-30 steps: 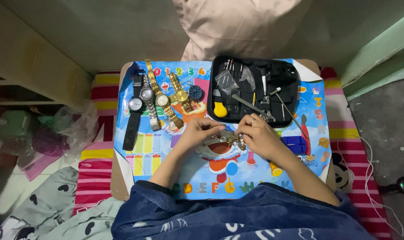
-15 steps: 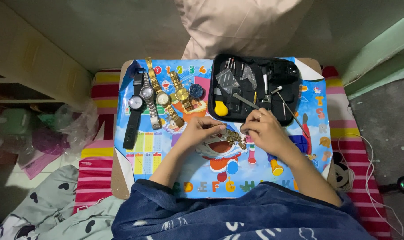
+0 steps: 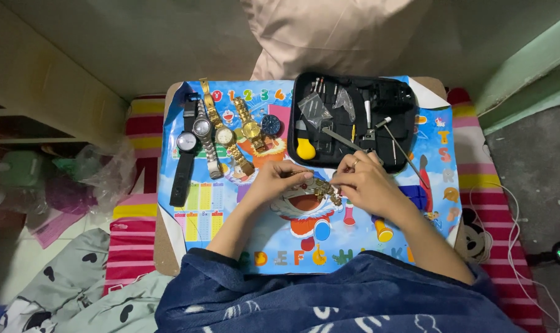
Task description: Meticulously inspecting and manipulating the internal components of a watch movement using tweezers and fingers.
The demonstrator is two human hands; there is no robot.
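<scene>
While both hands meet over the bench [image 3: 193,213], the left hand [image 3: 280,182] and right hand [image 3: 363,185] each pinch an end of a gold watch bracelet [image 3: 322,188], fingers closed on it. Four watches [image 3: 221,139] lie lined up beside the open tool case [image 3: 354,120]; tools apparently untouched, bracelet work unfinished.

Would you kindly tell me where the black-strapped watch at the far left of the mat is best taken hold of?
Grip the black-strapped watch by its round case, pinching across its two sides, coming from the left. The strap lies flat and straight along the mat, so it gives little to grip, and a silver watch lies close on its right.
</scene>
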